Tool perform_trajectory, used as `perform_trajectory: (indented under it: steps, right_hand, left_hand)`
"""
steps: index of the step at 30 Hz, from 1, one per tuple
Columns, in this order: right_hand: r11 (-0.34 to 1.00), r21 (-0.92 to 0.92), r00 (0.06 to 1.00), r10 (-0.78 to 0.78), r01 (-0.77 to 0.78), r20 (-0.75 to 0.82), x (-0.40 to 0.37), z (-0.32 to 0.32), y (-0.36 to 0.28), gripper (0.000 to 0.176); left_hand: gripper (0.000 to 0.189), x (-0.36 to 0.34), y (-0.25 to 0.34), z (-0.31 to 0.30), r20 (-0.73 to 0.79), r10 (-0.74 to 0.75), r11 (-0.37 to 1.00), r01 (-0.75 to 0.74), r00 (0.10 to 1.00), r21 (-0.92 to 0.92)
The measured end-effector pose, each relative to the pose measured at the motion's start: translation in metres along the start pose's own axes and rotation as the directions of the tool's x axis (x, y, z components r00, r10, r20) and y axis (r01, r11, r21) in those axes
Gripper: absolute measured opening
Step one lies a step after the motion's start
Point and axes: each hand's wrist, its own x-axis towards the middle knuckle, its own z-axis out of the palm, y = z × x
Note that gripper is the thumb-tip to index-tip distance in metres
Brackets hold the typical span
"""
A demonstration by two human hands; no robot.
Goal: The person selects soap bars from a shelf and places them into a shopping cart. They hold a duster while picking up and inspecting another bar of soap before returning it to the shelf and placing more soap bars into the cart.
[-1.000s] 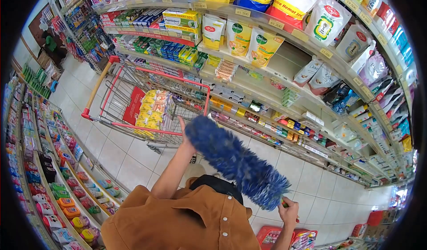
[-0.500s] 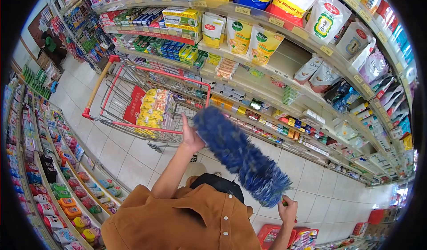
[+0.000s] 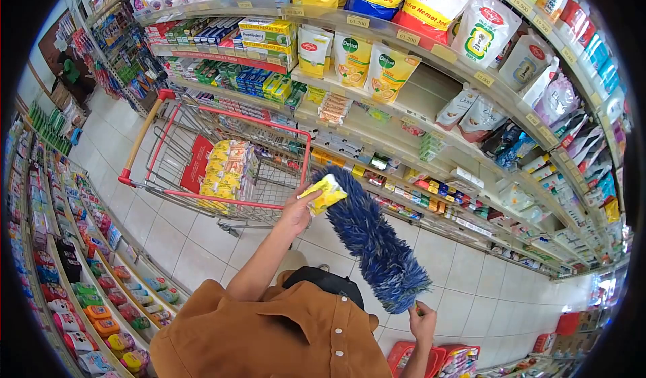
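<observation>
My right hand (image 3: 422, 322) is closed round the handle end of a fluffy blue duster (image 3: 380, 247), low and to the right. The duster slants up and left from there, in front of my body. At its far end my left hand (image 3: 297, 210) grips a crumpled-looking yellow-and-white packet (image 3: 327, 195), which overlaps the duster's tip in this view. Just beyond that hand stands a shopping cart (image 3: 247, 117) with a red rim, holding a stack of yellow packets (image 3: 225, 169).
Shelves (image 3: 397, 109) of pouches, boxes and toiletries curve along the far side. Another shelf (image 3: 101, 297) with colourful bottles runs down the left. Red baskets (image 3: 404, 356) stand on the tiled floor (image 3: 471, 284) at lower right.
My left hand was open beside the duster's tip; now it is closed on the yellow-and-white packet. The duster and my right hand have shifted slightly, and the whole view has moved a little.
</observation>
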Motion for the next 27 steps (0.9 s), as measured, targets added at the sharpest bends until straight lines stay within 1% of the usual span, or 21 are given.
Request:
perform_trajectory:
  steps: [3, 4, 6, 7, 10, 11, 13, 14, 15, 16, 18, 19, 20, 22, 25, 27]
  right_hand:
    - [0.987, 0.141, 0.997, -0.066, 0.071, -0.042, -0.009, 0.009, -0.009, 0.023]
    - [0.988, 0.132, 0.997, -0.077, 0.08, -0.027, -0.009, 0.011, -0.004, 0.024]
    - [0.989, 0.112, 0.995, -0.102, 0.101, 0.007, -0.01, 0.016, 0.003, 0.027]
    - [0.989, 0.11, 0.995, -0.098, 0.094, 0.032, -0.011, 0.016, 0.001, 0.026]
    - [0.998, 0.007, 0.998, -0.055, 0.056, -0.032, -0.01, 0.017, -0.006, 0.026]
    - [0.995, 0.025, 0.995, -0.092, 0.093, -0.05, -0.01, 0.017, -0.007, 0.025]
    - [0.984, 0.06, 0.983, -0.164, 0.169, -0.087, -0.01, 0.016, -0.008, 0.023]
    - [0.98, 0.085, 0.983, -0.175, 0.179, -0.054, -0.009, 0.016, -0.006, 0.023]
    - [0.976, 0.109, 0.982, -0.185, 0.187, -0.021, -0.009, 0.014, -0.005, 0.023]
    - [0.972, 0.133, 0.98, -0.197, 0.194, 0.012, -0.008, 0.012, -0.005, 0.022]
    - [0.979, 0.089, 0.983, -0.178, 0.181, -0.037, -0.009, 0.012, -0.02, 0.021]
    - [0.982, 0.069, 0.983, -0.17, 0.174, -0.062, -0.009, 0.011, -0.028, 0.021]
    - [0.982, 0.043, 0.982, -0.183, 0.184, -0.044, -0.008, 0.011, -0.025, 0.023]
    - [0.979, -0.008, 0.979, -0.205, 0.205, -0.012, -0.004, 0.011, -0.018, 0.028]
    - [0.993, -0.004, 0.993, -0.116, 0.116, -0.026, -0.002, 0.015, -0.017, 0.028]
    - [0.988, 0.008, 0.988, -0.151, 0.152, -0.037, -0.001, 0.012, -0.022, 0.028]
  left_hand:
    - [0.048, 0.013, -0.014, -0.004, -0.172, 0.084, 0.996, -0.077, 0.982, 0.048]
    - [0.049, 0.013, -0.014, -0.005, -0.127, 0.018, 0.996, -0.029, 0.992, -0.088]
    - [0.053, 0.011, -0.012, -0.006, -0.014, -0.092, 0.935, 0.082, 0.996, -0.346]
    - [0.063, 0.014, -0.011, -0.006, -0.033, -0.101, 0.951, 0.086, 0.994, -0.298]
    - [0.062, 0.018, -0.007, -0.015, 0.004, -0.085, 0.933, 0.081, 0.996, -0.35]
    - [0.068, 0.023, -0.009, -0.021, 0.048, -0.066, 0.93, 0.079, 0.997, -0.36]
    - [0.075, 0.014, 0.008, -0.007, 0.067, -0.075, 0.939, 0.093, 0.995, -0.33]
    - [0.079, 0.008, 0.018, 0.001, 0.077, -0.079, 0.944, 0.099, 0.994, -0.314]
    - [0.079, 0.006, 0.022, 0.004, 0.151, -0.004, 0.927, 0.06, 0.989, -0.37]
    - [0.079, 0.005, 0.025, 0.008, 0.14, -0.001, 0.93, 0.053, 0.99, -0.363]
    - [0.078, -0.001, 0.029, 0.016, 0.114, -0.001, 0.937, 0.041, 0.993, -0.347]
    - [0.072, -0.012, 0.036, 0.031, 0.091, -0.008, 0.942, 0.038, 0.996, -0.333]
    - [0.072, -0.014, 0.038, 0.033, 0.09, -0.009, 0.947, 0.038, 0.996, -0.319]
    - [0.071, -0.009, 0.036, 0.027, 0.098, -0.007, 0.955, 0.035, 0.995, -0.294]
    - [0.069, -0.001, 0.027, 0.016, 0.086, -0.004, 0.969, 0.025, 0.996, -0.245]
    - [0.068, 0.002, 0.022, 0.011, 0.076, 0.008, 0.977, 0.008, 0.997, -0.212]
